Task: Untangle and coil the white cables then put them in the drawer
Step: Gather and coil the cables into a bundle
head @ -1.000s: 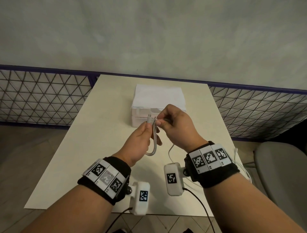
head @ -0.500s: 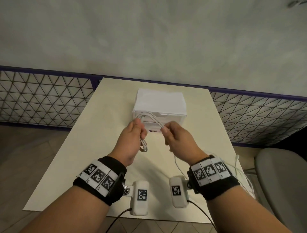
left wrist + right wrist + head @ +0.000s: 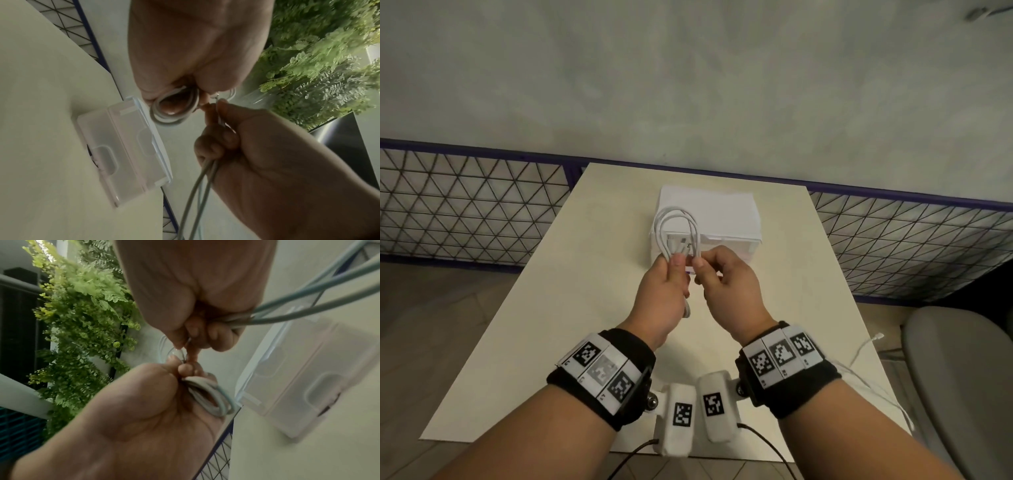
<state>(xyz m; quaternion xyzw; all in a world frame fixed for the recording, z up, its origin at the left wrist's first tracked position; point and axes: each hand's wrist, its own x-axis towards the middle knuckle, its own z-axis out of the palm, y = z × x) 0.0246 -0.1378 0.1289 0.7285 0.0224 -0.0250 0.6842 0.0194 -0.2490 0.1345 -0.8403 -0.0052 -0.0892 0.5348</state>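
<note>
Holding one coiled white cable (image 3: 677,230), two hands (image 3: 663,294), one drawer unit (image 3: 726,219)

The white cable (image 3: 677,230) I'm handling looks like smooth rubbery plastic with a slight sheen. At the frame's center, the drawer box (image 3: 121,151) has frosted, translucent plastic fronts. The table (image 3: 571,291) beneath is matt, cream and smooth. My wristbands (image 3: 619,373) are black cloth. The wall (image 3: 688,85), upper frame, looks like rough matt plaster.
</note>
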